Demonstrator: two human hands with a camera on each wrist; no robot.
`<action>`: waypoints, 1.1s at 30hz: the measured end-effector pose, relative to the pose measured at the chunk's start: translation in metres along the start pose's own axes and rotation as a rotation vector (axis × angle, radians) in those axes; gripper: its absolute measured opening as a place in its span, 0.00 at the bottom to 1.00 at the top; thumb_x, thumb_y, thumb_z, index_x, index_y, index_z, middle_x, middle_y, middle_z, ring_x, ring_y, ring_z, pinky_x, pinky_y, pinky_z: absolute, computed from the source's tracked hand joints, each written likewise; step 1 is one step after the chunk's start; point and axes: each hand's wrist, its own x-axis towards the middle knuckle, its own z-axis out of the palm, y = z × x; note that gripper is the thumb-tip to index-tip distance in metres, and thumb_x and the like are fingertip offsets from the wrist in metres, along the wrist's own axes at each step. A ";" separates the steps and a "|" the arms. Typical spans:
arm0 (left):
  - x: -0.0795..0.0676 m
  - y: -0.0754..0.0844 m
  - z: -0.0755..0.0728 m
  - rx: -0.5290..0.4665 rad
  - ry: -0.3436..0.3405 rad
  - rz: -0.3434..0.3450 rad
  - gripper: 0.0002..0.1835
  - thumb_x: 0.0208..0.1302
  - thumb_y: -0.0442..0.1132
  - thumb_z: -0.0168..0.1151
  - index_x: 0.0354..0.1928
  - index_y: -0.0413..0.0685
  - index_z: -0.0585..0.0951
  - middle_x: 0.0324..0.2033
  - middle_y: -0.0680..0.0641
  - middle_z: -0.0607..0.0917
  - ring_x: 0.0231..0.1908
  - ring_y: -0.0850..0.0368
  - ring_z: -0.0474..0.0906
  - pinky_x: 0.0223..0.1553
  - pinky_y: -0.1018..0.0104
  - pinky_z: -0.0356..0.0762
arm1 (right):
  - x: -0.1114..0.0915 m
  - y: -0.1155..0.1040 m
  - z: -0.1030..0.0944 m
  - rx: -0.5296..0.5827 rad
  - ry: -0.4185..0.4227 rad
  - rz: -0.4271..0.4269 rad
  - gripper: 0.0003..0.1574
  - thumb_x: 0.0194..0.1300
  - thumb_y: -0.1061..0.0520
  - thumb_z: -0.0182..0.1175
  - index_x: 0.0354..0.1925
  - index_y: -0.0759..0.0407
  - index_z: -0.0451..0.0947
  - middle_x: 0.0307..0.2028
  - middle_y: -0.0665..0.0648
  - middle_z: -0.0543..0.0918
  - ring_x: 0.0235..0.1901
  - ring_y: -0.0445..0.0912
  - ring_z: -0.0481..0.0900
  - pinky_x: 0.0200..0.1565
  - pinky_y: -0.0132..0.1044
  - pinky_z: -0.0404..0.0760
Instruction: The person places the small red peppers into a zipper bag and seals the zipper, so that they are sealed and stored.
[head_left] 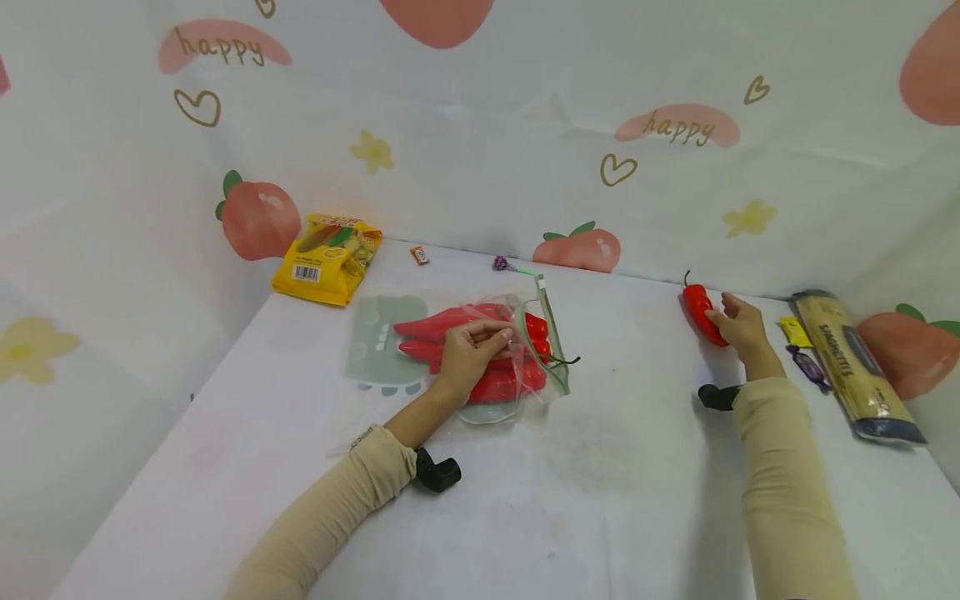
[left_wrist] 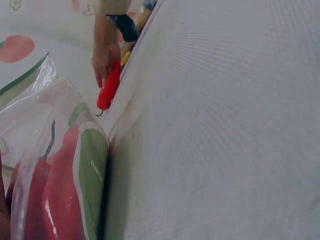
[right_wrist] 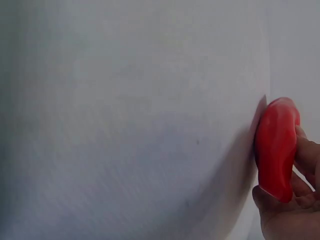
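Observation:
A clear zip bag [head_left: 386, 333] with a green slider strip [head_left: 553, 333] lies on the table, with several red chili peppers [head_left: 498, 387] inside. Its mouth faces right, and a dark stem pokes out there. My left hand [head_left: 468, 354] pinches the bag's upper film between thumb and fingers, over the peppers. At the right, my right hand [head_left: 741, 325] grips a single red chili pepper [head_left: 699, 308] with its stem pointing away. In the right wrist view this pepper [right_wrist: 277, 145] is held between thumb and fingers, close to the table surface.
A yellow snack bag [head_left: 330, 258] stands at the back left. Along the back lie a small wrapped candy [head_left: 419, 255] and a lollipop [head_left: 504, 264]. To the right are a spaghetti pack [head_left: 855, 362], a yellow packet [head_left: 795, 332] and a purple-wrapped candy [head_left: 808, 368]. A printed white wall backs the table.

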 end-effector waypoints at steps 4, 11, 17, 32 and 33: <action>0.000 0.001 0.001 0.001 0.002 -0.001 0.12 0.61 0.30 0.58 0.45 0.30 0.78 0.32 0.49 0.85 0.30 0.63 0.83 0.38 0.68 0.83 | 0.001 -0.001 0.009 0.068 -0.001 0.004 0.41 0.70 0.55 0.45 0.70 0.58 0.35 0.71 0.63 0.42 0.70 0.58 0.42 0.70 0.48 0.49; -0.002 0.003 0.000 0.008 0.006 -0.009 0.12 0.61 0.31 0.57 0.45 0.31 0.79 0.33 0.47 0.85 0.31 0.63 0.84 0.38 0.68 0.83 | 0.000 -0.002 0.022 0.130 0.010 -0.026 0.40 0.69 0.55 0.46 0.70 0.59 0.38 0.70 0.64 0.46 0.70 0.58 0.45 0.70 0.48 0.50; 0.000 0.001 0.001 0.001 0.003 0.001 0.12 0.61 0.31 0.58 0.45 0.30 0.79 0.33 0.47 0.86 0.30 0.63 0.83 0.37 0.68 0.83 | -0.002 0.002 0.022 0.156 0.028 -0.006 0.39 0.69 0.51 0.46 0.70 0.55 0.40 0.71 0.62 0.46 0.71 0.56 0.44 0.70 0.48 0.49; 0.001 -0.001 0.001 0.002 -0.007 0.008 0.12 0.61 0.31 0.58 0.45 0.31 0.79 0.33 0.47 0.85 0.31 0.62 0.84 0.37 0.68 0.83 | -0.026 -0.027 0.024 0.458 -0.081 -0.056 0.49 0.66 0.66 0.44 0.71 0.37 0.30 0.72 0.59 0.44 0.69 0.55 0.47 0.69 0.55 0.49; 0.001 -0.001 0.001 0.009 -0.005 0.007 0.12 0.61 0.32 0.58 0.45 0.32 0.79 0.34 0.46 0.85 0.31 0.62 0.84 0.38 0.68 0.83 | -0.029 -0.033 0.027 0.502 -0.103 -0.057 0.49 0.66 0.66 0.45 0.71 0.35 0.31 0.69 0.60 0.49 0.67 0.54 0.48 0.69 0.55 0.48</action>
